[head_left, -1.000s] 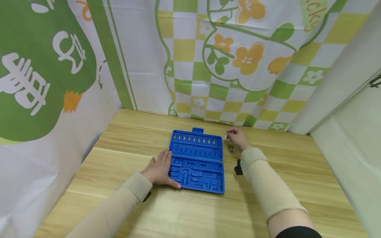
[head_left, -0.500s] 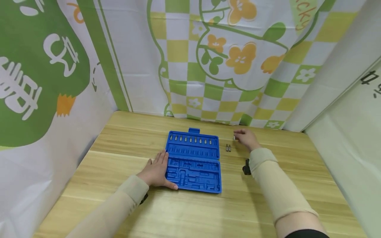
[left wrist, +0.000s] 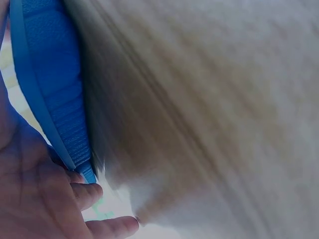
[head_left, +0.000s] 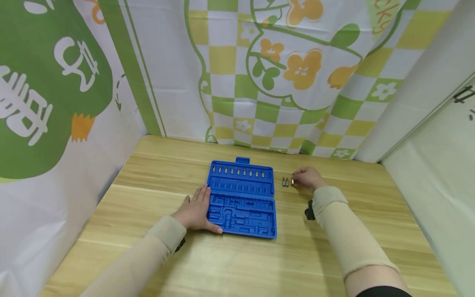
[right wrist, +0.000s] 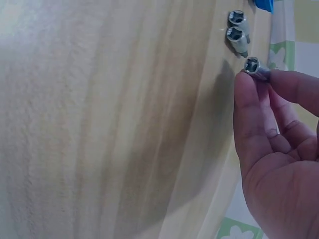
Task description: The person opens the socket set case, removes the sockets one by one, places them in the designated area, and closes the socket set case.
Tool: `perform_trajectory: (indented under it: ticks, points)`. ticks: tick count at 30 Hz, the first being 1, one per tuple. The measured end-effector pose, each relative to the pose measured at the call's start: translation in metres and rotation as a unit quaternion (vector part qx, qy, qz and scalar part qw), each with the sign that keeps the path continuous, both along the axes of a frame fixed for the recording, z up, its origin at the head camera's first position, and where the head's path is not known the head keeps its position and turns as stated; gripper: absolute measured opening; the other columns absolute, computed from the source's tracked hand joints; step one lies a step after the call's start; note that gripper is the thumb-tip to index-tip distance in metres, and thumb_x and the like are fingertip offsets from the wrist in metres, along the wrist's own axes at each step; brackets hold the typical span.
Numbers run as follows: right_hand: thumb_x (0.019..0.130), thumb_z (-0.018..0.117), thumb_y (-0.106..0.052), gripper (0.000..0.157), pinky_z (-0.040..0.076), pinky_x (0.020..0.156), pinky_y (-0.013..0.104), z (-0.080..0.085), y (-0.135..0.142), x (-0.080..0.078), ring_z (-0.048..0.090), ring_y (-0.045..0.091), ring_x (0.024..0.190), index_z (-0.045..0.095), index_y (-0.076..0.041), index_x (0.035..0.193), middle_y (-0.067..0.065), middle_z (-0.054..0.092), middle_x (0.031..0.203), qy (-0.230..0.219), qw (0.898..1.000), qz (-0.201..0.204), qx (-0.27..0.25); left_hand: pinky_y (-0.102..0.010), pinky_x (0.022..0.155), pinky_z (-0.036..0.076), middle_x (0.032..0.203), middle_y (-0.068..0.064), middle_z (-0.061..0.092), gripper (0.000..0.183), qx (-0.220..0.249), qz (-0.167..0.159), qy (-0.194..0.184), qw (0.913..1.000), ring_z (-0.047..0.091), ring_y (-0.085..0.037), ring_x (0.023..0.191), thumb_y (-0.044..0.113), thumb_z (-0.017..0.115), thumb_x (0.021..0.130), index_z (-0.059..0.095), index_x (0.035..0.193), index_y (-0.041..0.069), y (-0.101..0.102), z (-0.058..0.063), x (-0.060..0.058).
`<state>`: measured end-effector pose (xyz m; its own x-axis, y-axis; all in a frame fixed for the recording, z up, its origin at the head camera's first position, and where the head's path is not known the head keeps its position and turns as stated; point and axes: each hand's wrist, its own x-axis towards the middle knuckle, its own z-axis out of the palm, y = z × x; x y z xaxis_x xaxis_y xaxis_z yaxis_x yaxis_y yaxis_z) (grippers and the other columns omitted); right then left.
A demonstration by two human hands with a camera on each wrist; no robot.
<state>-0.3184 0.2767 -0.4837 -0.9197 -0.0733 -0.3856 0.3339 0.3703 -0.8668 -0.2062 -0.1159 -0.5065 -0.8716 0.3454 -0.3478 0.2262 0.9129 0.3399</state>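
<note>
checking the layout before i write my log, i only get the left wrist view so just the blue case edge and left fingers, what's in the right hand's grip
Observer: The right hand has one small metal piece in its grip, pinched between thumb and fingers.
Operator: ok, any more of those lying loose
Observer: Yes, two similar pieces lie side by side on the table, to the right of the case in the head view.
Operator: got it, anything inside the case
Observer: Yes, the far half of the open blue case holds a row of nine small metal pieces.
</note>
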Motion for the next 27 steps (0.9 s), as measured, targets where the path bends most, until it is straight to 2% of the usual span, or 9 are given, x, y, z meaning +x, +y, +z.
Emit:
perform_trajectory:
  ticks: [7, 14, 19, 27]
  points:
    - [0.101, 0.053, 0.006, 0.018, 0.057, 0.068, 0.02, -0.005, -0.001, 0.001, 0.061, 0.006, 0.071, 0.054, 0.019, 0.114, 0.008, 0.063, 0.091, -0.023, 0.999, 0.008, 0.023, -0.066, 0.12, 0.013, 0.171, -0.022, -0.004, 0.147, 0.006, -0.002, 0.002, 1.0, 0.002, -0.04, 0.156, 0.077, 0.081, 0.068, 0.005, 0.163, -0.005, -0.001, -0.001, -0.001]
    - [0.102, 0.053, 0.004, 0.017, 0.057, 0.069, 0.021, -0.009, -0.005, 0.0, 0.062, 0.005, 0.072, 0.057, 0.017, 0.112, 0.009, 0.064, 0.094, -0.009, 0.997, 0.02, 0.071, -0.066, 0.12, 0.012, 0.171, -0.021, -0.005, 0.148, 0.005, 0.0, 0.002, 1.0, 0.001, -0.04, 0.156, 0.078, 0.08, 0.067, 0.003, 0.163, -0.004, -0.002, -0.004, -0.002]
    - [0.103, 0.054, 0.001, 0.018, 0.059, 0.071, 0.023, -0.008, -0.009, 0.001, 0.062, 0.007, 0.073, 0.058, 0.017, 0.111, 0.012, 0.064, 0.095, 0.002, 0.993, 0.03, 0.11, -0.065, 0.121, 0.012, 0.171, -0.021, -0.004, 0.148, 0.007, 0.001, 0.0, 1.0, 0.002, -0.041, 0.156, 0.077, 0.081, 0.067, 0.004, 0.163, -0.004, -0.002, -0.002, -0.003]
    - [0.1, 0.053, 0.0, 0.019, 0.057, 0.068, 0.022, -0.008, -0.016, 0.001, 0.059, 0.008, 0.072, 0.059, 0.016, 0.109, 0.007, 0.062, 0.087, 0.009, 0.992, 0.023, 0.124, -0.064, 0.121, 0.013, 0.171, -0.021, -0.003, 0.146, -0.002, -0.003, 0.001, 1.0, 0.003, -0.04, 0.156, 0.077, 0.08, 0.068, 0.004, 0.164, -0.003, -0.001, 0.0, -0.002]
